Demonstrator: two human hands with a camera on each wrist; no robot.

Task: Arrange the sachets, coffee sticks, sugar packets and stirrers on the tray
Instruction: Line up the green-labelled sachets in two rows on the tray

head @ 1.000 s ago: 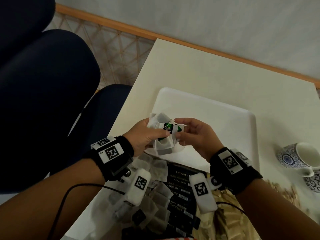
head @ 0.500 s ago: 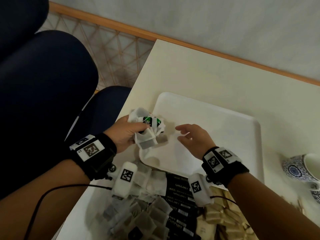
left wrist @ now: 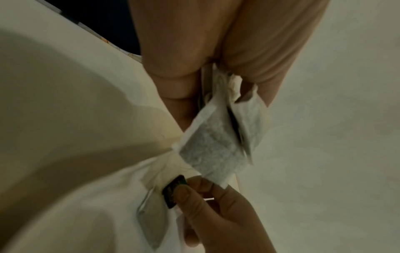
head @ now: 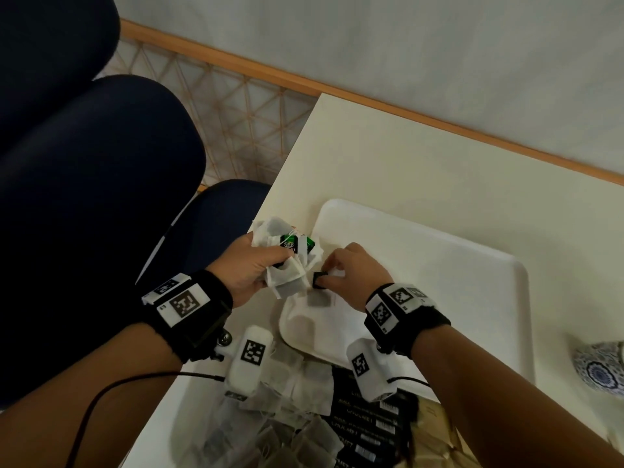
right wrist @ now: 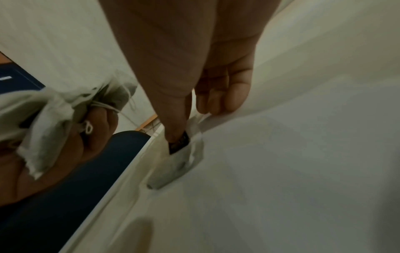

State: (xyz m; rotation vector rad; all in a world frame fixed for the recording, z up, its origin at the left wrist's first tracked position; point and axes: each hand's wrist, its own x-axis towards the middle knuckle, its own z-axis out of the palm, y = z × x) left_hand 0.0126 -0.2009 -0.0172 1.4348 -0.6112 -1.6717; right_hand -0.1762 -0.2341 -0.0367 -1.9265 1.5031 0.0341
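Note:
My left hand [head: 266, 261] grips a bunch of white tea bags [head: 287, 258] with green tags, held above the left rim of the white tray [head: 439, 265]. In the left wrist view the tea bags [left wrist: 212, 145] hang from my curled fingers. One tea bag [head: 319, 301] lies flat in the tray's near left corner. My right hand [head: 324, 276] pinches its small dark tag [head: 319, 281] between thumb and forefinger. In the right wrist view my thumb presses on the tag [right wrist: 178, 143], with the tea bag [right wrist: 173, 169] just below it.
On the table in front of the tray lie a heap of loose tea bags [head: 270, 420], a row of black coffee sticks [head: 364, 430] and brownish packets [head: 435, 430]. A blue-patterned cup [head: 604, 369] stands at the right. A dark blue chair [head: 101, 197] is beside the table's left edge.
My right hand let go of the bunch, hovered open over the tray, and now pinches the tag of a tea bag lying on it. My left hand carried the bunch left.

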